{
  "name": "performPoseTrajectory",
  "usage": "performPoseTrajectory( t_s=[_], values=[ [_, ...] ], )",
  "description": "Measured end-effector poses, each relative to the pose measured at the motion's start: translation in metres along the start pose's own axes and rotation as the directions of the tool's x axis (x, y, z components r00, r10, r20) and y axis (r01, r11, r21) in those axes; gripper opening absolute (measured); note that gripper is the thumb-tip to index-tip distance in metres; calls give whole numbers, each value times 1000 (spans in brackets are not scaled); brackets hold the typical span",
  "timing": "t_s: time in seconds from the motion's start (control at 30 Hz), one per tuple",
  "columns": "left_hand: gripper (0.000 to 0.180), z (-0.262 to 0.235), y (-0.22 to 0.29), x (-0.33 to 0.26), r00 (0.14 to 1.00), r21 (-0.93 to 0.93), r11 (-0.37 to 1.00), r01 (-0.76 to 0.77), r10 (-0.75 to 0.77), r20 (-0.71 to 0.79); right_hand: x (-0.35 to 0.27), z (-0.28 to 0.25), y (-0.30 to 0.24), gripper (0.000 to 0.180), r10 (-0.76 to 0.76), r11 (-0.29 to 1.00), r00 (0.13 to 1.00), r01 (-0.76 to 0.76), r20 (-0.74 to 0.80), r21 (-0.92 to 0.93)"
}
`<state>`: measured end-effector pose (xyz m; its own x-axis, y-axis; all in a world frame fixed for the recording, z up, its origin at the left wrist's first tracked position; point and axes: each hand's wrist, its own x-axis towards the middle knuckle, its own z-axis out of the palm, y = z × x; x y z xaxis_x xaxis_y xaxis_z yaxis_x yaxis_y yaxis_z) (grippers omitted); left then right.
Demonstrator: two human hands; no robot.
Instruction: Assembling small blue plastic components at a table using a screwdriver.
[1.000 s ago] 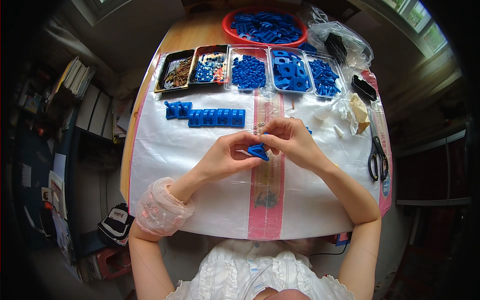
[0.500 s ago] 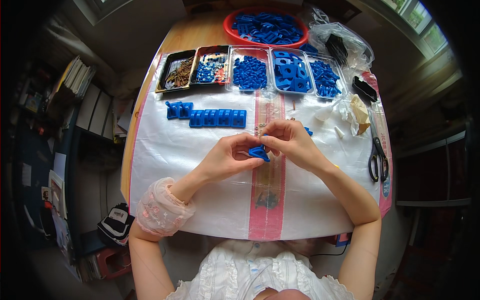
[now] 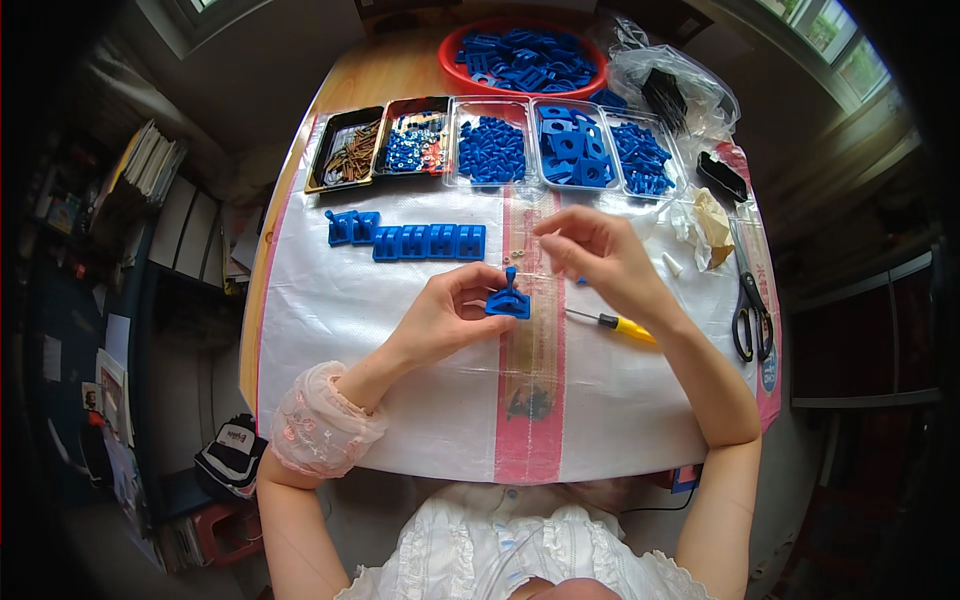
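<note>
We grip a blue fitting [image 3: 508, 303] in our left hand [image 3: 443, 312]; right hand [image 3: 608, 260] raised nearby, yellow screwdriver [image 3: 634, 331] by its wrist.

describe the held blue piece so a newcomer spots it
On the white-covered table, find the left hand beside the pink-edged stripe. It holds the blue piece, which sets it apart from the row of blue pieces lying beyond.

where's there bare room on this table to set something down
The white woven sheet is bare right of its pink-edged printed stripe, this side of the yellow-handled screwdriver; also left of the left hand, this side of the row of blue plastic brackets. The far end is crowded with rectangular plastic parts trays and a round red plastic basin.
</note>
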<state>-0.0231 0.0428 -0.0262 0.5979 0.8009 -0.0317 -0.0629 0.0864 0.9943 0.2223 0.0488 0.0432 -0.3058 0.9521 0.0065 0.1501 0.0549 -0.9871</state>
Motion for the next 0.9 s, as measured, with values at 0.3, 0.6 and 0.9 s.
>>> performPoseTrajectory(
  t_s=[0.3, 0.6, 0.9],
  values=[
    [38, -2, 2, 5, 990, -15, 998, -56, 53, -127, 7, -30, 35, 6, -362, 599, 929, 164, -82, -784],
    [35, -2, 2, 3, 990, -77, 996, -40, 29, -139, 7, -18, 40, 4, -370, 367, 914, 308, 166, -878],
    [32, -2, 1, 4, 988, -59, 997, 43, -52, -147, 13, -6, 51, 14, -487, 144, 818, 421, 306, -896]
  ],
)
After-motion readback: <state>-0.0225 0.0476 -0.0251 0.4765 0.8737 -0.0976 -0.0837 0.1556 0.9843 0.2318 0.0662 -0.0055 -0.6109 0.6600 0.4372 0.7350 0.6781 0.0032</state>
